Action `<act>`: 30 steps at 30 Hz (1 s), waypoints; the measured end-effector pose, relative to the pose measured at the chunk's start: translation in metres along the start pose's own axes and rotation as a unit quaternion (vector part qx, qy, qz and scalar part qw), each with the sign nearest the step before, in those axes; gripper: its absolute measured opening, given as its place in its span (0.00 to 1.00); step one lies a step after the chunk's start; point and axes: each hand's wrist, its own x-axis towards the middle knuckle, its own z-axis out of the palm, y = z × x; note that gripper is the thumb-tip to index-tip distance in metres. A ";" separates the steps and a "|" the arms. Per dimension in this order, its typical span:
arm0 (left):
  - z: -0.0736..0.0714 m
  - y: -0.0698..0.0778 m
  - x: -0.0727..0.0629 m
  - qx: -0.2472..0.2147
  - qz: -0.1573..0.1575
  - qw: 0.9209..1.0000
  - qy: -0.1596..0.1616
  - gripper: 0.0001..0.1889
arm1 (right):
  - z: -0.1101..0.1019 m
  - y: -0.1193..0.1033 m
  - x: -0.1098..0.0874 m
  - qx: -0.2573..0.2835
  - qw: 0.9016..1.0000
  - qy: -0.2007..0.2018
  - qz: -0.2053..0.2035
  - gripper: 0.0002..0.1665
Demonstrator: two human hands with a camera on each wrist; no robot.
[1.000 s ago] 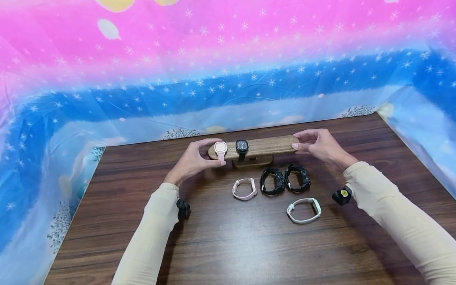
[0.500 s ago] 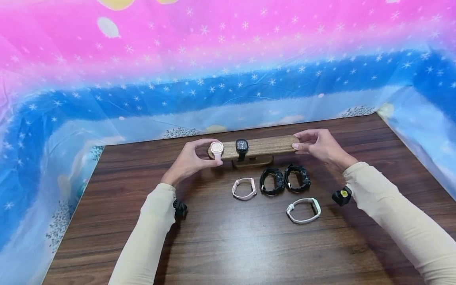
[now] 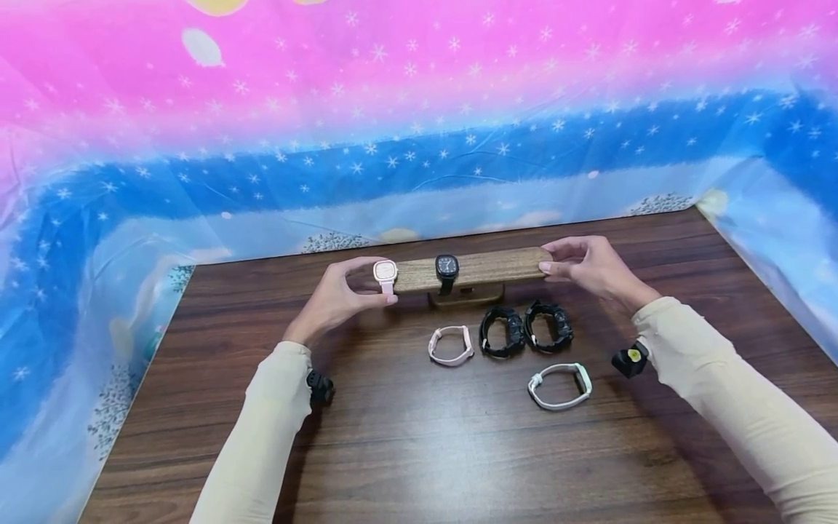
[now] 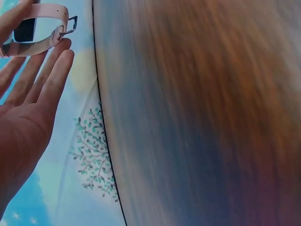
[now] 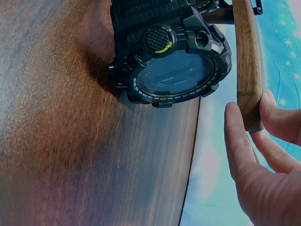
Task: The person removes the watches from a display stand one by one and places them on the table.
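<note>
Pink against wood: pinching the pink watch [image 3: 385, 271] with the left hand [image 3: 329, 297], at the left end of the wooden bar [image 3: 499, 266], near the far edge of the table [image 3: 419, 444], while gripping the bar's right end with the right hand [image 3: 594, 271]. Likely working the buckled strap [image 3: 387, 288] at that left tip, probably calling next for steadying the bar and keeping clear of the black watch [image 3: 447, 266]. Hiding the left tip behind the pink watch, so leaving any threading uncertain. Cutting off part of the left hand in the left wrist view; blurring the table there.
</note>
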 end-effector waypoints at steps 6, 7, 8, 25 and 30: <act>-0.004 -0.002 -0.008 -0.050 -0.034 0.998 -0.008 0.36 | -0.001 0.001 0.000 0.000 1.000 -0.002 0.001 0.31; -0.005 -0.002 -0.009 -0.050 -0.038 0.998 -0.007 0.37 | -0.001 0.001 0.000 -0.001 1.000 -0.002 0.001 0.31; -0.006 -0.003 -0.011 -0.046 -0.039 0.998 -0.006 0.37 | -0.001 0.001 0.001 0.000 1.000 -0.002 0.001 0.31; -0.005 0.014 -0.041 0.028 -0.038 0.999 0.012 0.37 | 0.000 0.000 0.001 0.003 1.000 0.001 -0.002 0.31; 0.003 0.025 -0.051 0.053 -0.019 0.998 0.007 0.37 | 0.000 0.000 0.001 -0.002 1.000 -0.001 -0.003 0.30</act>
